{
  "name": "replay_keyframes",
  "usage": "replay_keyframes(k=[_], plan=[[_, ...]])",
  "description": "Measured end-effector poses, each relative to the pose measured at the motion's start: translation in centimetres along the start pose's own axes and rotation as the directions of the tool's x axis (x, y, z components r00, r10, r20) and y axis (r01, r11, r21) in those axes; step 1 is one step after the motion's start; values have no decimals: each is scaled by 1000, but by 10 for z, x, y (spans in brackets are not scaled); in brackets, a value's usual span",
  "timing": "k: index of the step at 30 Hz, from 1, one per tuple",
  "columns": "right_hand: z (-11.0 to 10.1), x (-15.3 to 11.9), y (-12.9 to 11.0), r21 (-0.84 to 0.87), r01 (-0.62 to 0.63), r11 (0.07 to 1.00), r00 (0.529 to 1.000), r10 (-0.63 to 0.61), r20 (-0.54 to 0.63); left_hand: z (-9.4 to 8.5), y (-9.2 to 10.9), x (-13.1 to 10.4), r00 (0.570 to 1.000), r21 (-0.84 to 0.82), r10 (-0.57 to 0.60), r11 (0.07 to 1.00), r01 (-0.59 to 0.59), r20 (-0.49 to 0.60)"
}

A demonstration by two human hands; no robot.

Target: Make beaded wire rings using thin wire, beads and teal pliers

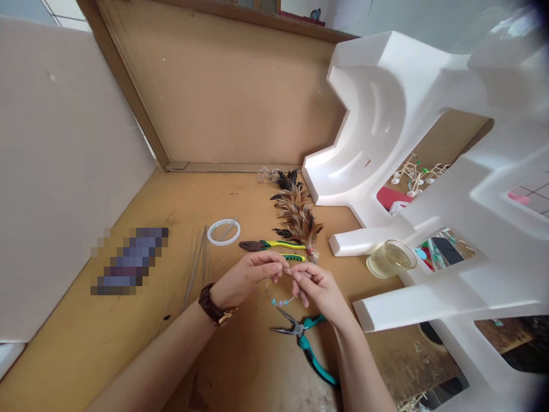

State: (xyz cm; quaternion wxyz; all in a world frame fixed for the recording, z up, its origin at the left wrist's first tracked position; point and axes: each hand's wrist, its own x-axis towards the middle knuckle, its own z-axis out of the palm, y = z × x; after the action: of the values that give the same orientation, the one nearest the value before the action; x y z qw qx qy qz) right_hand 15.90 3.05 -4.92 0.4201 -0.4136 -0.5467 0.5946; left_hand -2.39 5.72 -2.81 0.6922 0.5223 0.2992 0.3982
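Between my two hands hangs a small beaded wire loop, thin and clear to silvery, with turquoise and pale beads at its lowest part. My left hand, with a brown watch on the wrist, pinches the loop's upper left end. Thumb and fingers of my right hand close on its upper right end. The two fingertips nearly meet, and they hide how the ends join. Just below the loop lie teal-handled needle-nose pliers, jaws apart. Behind my hands are yellow-green handled pliers, partly covered by my fingers.
A bundle of brown and black feathers lies behind, near tangled wire. Left of it are a white tape ring, thin wires and a blurred-out dark object. A white moulded foam piece and a glass of liquid stand right.
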Motion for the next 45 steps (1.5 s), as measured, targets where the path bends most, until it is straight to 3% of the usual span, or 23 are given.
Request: replay_keyframes(k=[13,20,26,31,39,45], plan=[[1,-1,-4,-15,-22,1000,1000,22,17,-2,1,1,985,29,85,995,-90,147],[-1,-3,-6,5,-49,999,997,48,60,-8,-1,3,954,40,137,987,-153,265],[-3,-5,-8,85,-62,994,993,52,107,-6,-1,2,940,65,233,964,-257,249],[-2,-5,-8,66,-61,996,991,52,124,-4,8,0,919,243,232,917,-316,318],[-1,-4,-5,54,-62,997,989,54,141,-4,18,-3,880,384,162,854,-352,447],[-1,-4,-6,37,-57,998,996,54,78,-5,19,-4,912,420,105,863,-282,397]])
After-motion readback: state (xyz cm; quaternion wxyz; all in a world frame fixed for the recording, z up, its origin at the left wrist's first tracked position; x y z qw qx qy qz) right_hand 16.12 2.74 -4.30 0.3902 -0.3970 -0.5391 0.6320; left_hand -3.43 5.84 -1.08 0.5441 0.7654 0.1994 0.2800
